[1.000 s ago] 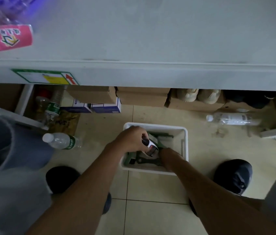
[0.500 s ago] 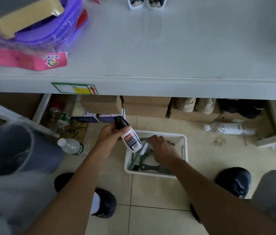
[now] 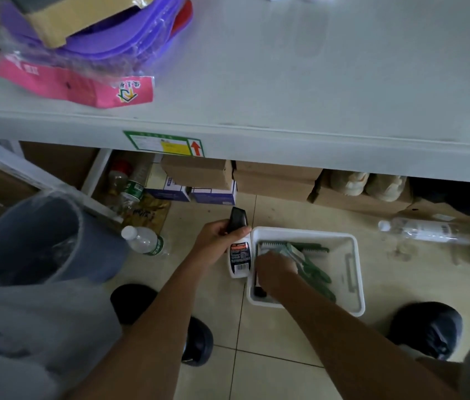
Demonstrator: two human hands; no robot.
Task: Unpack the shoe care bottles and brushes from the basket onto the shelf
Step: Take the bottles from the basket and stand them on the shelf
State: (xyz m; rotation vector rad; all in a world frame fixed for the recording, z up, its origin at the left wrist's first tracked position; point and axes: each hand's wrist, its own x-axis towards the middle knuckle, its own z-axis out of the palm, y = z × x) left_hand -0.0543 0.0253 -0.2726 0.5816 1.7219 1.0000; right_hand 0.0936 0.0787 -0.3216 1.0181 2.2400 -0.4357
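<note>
My left hand (image 3: 218, 241) grips a white shoe care bottle (image 3: 239, 259) with a black cap, held upright just left of the white basket (image 3: 353, 284) on the floor. My right hand (image 3: 275, 268) is down inside the basket, fingers closed around a green-handled brush (image 3: 313, 268). More green brushes (image 3: 294, 246) lie in the basket, and something dark (image 3: 259, 290) sits at its near left corner. The grey shelf (image 3: 314, 82) spans the top of the view, above the basket.
Purple plastic items with a pink packet (image 3: 83, 85) lie on the shelf's left. A grey bucket (image 3: 40, 241) and a water bottle (image 3: 145, 241) stand left on the floor. Another bottle (image 3: 424, 230) lies right. Cardboard boxes (image 3: 274, 180) sit under the shelf. My shoes (image 3: 427, 330) flank the basket.
My left hand lifted the bottle out of the basket and turned it upright beside the rim. My right hand reached in and closed on a green brush. The camera tilted up toward the shelf.
</note>
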